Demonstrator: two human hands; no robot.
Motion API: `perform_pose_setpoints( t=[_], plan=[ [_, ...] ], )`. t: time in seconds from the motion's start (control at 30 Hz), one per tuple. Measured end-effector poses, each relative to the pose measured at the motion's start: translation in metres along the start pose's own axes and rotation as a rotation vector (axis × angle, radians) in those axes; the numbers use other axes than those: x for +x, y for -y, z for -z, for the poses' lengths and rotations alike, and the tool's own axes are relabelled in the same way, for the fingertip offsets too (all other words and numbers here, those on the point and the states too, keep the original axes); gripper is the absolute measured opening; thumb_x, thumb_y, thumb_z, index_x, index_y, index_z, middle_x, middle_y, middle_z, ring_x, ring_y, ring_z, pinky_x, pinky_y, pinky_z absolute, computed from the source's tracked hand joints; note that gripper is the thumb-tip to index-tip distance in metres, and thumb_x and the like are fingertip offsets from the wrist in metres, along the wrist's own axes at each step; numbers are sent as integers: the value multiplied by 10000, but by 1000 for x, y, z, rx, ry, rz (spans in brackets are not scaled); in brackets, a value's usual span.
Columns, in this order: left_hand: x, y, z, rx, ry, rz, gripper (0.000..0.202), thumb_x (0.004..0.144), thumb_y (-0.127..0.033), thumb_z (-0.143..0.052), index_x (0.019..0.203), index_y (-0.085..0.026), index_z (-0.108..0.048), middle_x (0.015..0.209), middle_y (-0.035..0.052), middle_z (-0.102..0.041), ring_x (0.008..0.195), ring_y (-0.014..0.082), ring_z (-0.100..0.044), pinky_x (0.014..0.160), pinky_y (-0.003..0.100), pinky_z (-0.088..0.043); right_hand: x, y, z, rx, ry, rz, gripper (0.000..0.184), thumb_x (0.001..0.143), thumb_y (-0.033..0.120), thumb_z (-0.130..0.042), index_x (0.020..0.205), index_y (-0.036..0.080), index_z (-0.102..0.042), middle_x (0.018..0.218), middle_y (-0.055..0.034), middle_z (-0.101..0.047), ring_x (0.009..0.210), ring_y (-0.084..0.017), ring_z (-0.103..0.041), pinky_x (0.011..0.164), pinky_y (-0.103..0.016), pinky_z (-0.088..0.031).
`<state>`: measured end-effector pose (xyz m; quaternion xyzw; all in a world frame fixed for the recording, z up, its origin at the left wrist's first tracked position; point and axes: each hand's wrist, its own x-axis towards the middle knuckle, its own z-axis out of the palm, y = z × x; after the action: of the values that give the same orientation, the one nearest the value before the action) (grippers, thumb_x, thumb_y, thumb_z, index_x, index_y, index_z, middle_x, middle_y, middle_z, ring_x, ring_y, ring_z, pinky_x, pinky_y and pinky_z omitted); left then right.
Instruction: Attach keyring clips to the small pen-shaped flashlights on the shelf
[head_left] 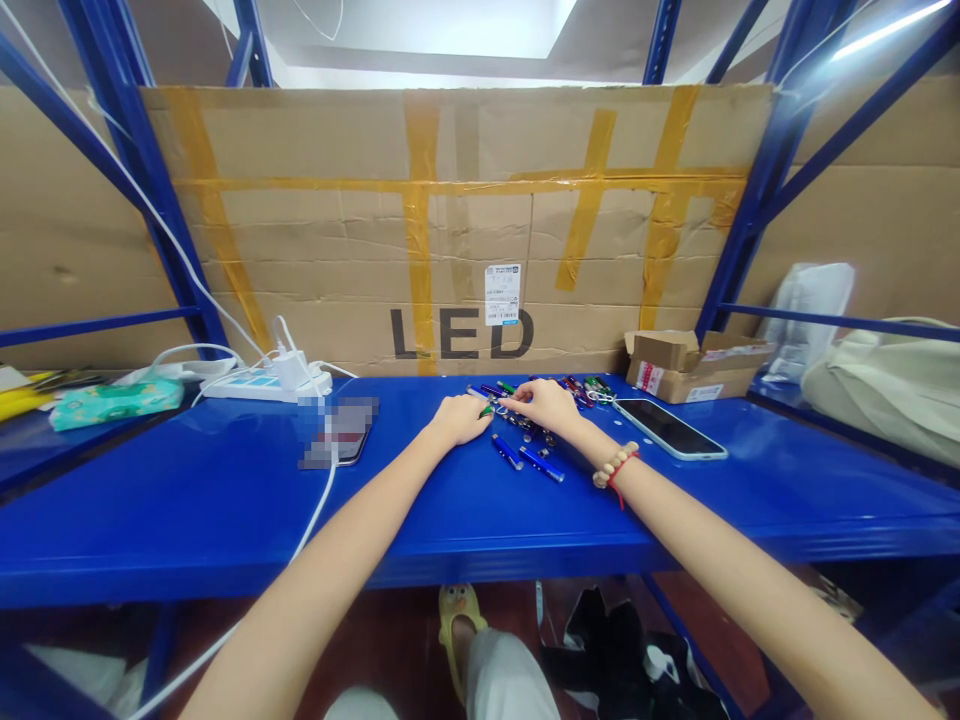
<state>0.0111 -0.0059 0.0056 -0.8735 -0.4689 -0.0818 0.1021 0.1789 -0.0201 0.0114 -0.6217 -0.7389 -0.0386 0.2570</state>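
Several small pen-shaped lights in blue, green and red (541,440) lie in a loose pile on the blue shelf (225,510). My left hand (459,418) rests on the shelf with its fingers curled around a small green one (487,410). My right hand (546,402) lies over the pile, fingers pinched on the same green piece from the other side. A bead bracelet with a red string (616,466) is on my right wrist.
A smartphone (669,428) lies to the right of the pile, with a small open cardboard box (694,366) behind it. A second phone (339,432) on a white charging cable, a power strip (264,382) and a tissue pack (116,402) sit to the left. A taped cardboard wall marked LED (457,230) closes the back.
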Motion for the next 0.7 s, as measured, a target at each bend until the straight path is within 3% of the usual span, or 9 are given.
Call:
perform_pose_setpoints(
  t=[0.27, 0.7],
  plan=[
    [0, 0, 1, 0, 0, -1, 299, 821, -315, -324, 769, -195, -593, 914, 49, -652, 861, 207, -595, 671, 279, -440, 4, -5, -6, 55, 141, 123, 310, 641, 502, -639, 775, 224, -672, 764, 2, -690, 689, -138, -614, 520, -199, -376],
    [0, 0, 0, -3, 10, 3, 310, 829, -332, -323, 799, -201, -602, 952, 57, -647, 893, 213, -592, 699, 290, -446, 8, -11, -16, 154, 47, 199, 305, 653, 418, -665, 862, 197, -658, 772, -10, -665, 684, -126, -589, 573, -199, -395]
  ],
)
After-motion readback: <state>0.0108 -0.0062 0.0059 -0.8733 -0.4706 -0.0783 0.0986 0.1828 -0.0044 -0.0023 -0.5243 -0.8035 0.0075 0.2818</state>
